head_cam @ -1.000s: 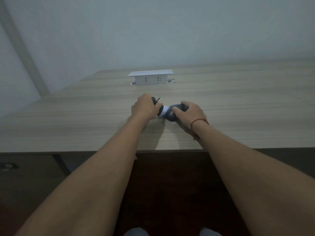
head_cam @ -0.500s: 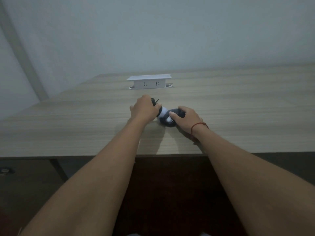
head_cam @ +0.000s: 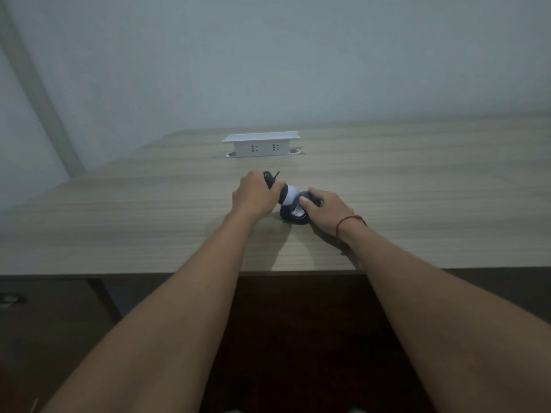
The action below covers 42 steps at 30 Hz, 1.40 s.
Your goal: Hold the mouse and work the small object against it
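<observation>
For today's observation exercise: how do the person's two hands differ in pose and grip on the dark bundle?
The left hand is curled into a fist round the bundle's black end; the right hand lies flatter over its rounded dark part, thumb pressing the white patch. The right wrist wears a red string; the left wrist is bare. The left hand sits slightly farther from the desk edge. Both hold the same bundle on the desk.

Desk: pale wood-grain top, its front edge running across the view.
Socket box: white, raised from the desk near its far edge, two outlets facing forward.
Wall: plain, grey-blue, behind the desk.
</observation>
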Tool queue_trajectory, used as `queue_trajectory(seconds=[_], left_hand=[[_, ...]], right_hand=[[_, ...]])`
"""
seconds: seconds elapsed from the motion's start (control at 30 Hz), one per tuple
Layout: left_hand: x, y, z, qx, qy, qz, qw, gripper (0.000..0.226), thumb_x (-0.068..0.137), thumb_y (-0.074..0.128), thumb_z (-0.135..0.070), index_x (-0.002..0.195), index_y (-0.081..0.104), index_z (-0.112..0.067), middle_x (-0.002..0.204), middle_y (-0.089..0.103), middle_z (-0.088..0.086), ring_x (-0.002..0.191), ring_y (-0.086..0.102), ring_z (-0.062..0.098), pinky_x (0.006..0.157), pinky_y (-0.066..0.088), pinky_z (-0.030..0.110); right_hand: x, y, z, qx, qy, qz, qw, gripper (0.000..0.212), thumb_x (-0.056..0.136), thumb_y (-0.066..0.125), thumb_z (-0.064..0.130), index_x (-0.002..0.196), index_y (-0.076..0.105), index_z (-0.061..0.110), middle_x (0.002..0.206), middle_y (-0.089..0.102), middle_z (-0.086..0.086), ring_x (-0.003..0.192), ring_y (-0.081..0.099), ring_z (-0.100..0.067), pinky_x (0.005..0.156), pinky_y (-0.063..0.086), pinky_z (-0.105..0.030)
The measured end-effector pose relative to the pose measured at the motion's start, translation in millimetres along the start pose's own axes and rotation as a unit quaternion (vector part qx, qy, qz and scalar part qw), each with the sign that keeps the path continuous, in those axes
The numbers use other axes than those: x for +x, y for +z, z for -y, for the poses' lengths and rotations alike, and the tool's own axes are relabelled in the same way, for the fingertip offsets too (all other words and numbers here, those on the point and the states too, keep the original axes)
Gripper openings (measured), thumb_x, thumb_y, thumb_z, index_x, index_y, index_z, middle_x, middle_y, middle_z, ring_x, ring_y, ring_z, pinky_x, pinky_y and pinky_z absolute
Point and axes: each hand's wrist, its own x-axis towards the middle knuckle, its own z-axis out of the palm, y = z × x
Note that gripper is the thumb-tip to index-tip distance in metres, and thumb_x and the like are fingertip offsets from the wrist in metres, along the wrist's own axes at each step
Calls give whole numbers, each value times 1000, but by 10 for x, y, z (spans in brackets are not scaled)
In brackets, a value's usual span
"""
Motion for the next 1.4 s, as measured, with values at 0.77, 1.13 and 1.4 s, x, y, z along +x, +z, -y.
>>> queue_trajectory(seconds=[0.77, 1.13, 1.4], left_hand=[[113, 15, -286, 45, 80, 106, 990, 37, 93, 61, -35, 69, 46, -12, 72, 52, 7, 79, 53, 38, 62, 39, 33], [66, 201, -250, -33, -56, -57, 996, 32, 90, 58, -39, 90, 61, -7, 100, 67, 10, 99, 63, 31, 95, 48, 43], [29, 237, -254, -62, -45, -54, 996, 38, 87, 63, -42, 95, 68, -5, 99, 72, 13, 98, 65, 34, 94, 50, 45]], right_hand=[[-47, 141, 66, -73, 30, -14, 997, 96, 40, 44, 95, 110, 49, 29, 99, 61, 4, 98, 60, -24, 93, 50, -47], [-3, 171, 18, -70, 34, -36, 996, 91, 41, 50, 94, 102, 53, 27, 95, 65, 2, 92, 61, -23, 90, 51, -45], [18, 180, 9, -73, 35, -38, 996, 87, 40, 50, 94, 98, 53, 29, 90, 63, 4, 88, 60, -21, 89, 51, -45]])
